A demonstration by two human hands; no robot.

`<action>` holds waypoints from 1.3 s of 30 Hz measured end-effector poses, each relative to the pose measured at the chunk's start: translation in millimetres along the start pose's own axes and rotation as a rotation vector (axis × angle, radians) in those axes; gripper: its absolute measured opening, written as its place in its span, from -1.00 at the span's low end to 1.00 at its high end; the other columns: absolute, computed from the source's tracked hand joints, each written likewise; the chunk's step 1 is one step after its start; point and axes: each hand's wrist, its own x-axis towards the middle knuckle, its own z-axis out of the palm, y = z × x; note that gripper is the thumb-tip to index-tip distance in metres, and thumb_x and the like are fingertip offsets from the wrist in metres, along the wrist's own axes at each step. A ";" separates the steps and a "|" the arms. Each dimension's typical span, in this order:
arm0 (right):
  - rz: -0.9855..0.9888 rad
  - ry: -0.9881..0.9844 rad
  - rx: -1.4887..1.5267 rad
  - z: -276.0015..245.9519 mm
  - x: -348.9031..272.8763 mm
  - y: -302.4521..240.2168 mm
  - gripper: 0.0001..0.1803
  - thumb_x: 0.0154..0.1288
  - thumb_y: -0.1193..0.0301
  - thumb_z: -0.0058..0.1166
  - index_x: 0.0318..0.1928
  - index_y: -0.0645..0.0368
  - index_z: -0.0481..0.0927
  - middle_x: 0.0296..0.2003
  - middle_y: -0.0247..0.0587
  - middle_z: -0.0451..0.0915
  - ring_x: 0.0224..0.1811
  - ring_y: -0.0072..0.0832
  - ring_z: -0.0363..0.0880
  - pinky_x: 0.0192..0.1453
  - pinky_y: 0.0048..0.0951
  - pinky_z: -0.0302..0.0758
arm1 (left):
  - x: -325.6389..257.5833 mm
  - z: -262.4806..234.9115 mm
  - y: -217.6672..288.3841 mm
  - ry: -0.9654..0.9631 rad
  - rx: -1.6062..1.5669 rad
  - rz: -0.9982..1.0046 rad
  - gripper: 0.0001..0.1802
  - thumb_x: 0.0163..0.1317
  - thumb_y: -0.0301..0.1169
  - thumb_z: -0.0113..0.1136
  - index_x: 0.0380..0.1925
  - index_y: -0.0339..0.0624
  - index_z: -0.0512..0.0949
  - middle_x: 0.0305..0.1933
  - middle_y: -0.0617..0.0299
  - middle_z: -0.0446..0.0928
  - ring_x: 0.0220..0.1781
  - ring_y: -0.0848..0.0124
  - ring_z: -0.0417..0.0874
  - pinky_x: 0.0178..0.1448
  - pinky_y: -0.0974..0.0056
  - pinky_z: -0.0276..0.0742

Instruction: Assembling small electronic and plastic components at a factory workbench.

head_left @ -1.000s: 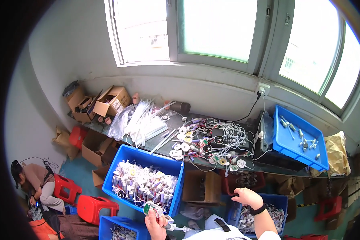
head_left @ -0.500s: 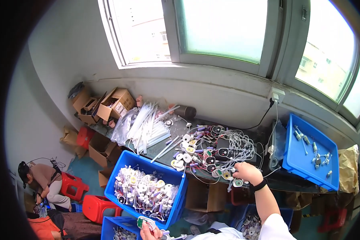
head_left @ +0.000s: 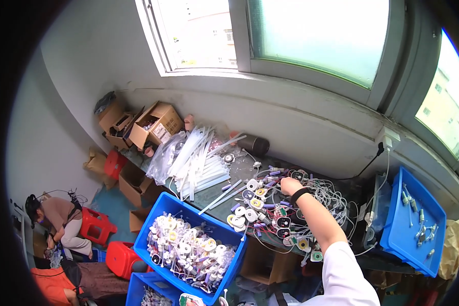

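My right hand [head_left: 291,187], with a black band on its wrist, reaches to the far part of a heap of small white device parts [head_left: 250,204] on the dark table. Its fingers look curled down among parts with purple sections and wires; what they grip, if anything, is hidden. At the bottom edge, a round white part with a green circuit board [head_left: 191,300] shows in my left hand, which is mostly cut off by the frame. Close to my right forearm lie black round-faced parts [head_left: 283,222] and a tangle of white cables [head_left: 331,199].
A blue bin [head_left: 155,214] full of similar parts stands before the table. At right is a blue tray [head_left: 400,232] with a few parts. White plastic strips [head_left: 188,168] and open cardboard boxes [head_left: 163,120] lie further left. Another person [head_left: 61,214] sits near red stools [head_left: 97,227].
My right hand has moved from the heap's near edge to its far side, further left. My left hand and its round part have sunk toward the bottom edge. The view has shifted.
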 end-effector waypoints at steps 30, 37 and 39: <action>-0.192 0.480 -0.367 94.3 70.1 2.8 -0.87 -0.03 0.45 -0.01 -0.59 0.10 0.61 -0.57 -0.12 0.59 -0.48 -0.25 0.62 -0.41 -0.29 0.53 | 81.1 -12.9 31.8 0.034 -0.509 -0.201 -0.81 0.33 -0.26 -0.06 -0.44 -0.03 0.33 -0.56 0.37 0.18 -0.61 0.57 0.20 -0.57 0.45 0.14; -0.117 0.429 -0.350 96.5 67.6 2.7 -0.88 -0.01 0.44 -0.01 -0.54 0.12 0.60 -0.56 -0.16 0.60 -0.49 -0.28 0.63 -0.42 -0.29 0.53 | 77.9 -13.7 24.7 0.011 -0.466 -0.180 -0.82 0.34 -0.25 -0.06 -0.42 -0.04 0.32 -0.53 0.36 0.19 -0.60 0.55 0.20 -0.55 0.45 0.15; -0.127 0.450 -0.332 87.4 64.5 8.0 -0.89 -0.05 0.45 0.00 -0.52 0.18 0.57 -0.55 -0.10 0.60 -0.50 -0.25 0.62 -0.43 -0.28 0.53 | 75.4 -13.7 26.3 -0.020 -0.514 -0.187 -0.82 0.34 -0.25 -0.06 -0.41 -0.04 0.32 -0.53 0.36 0.18 -0.60 0.55 0.21 -0.55 0.44 0.16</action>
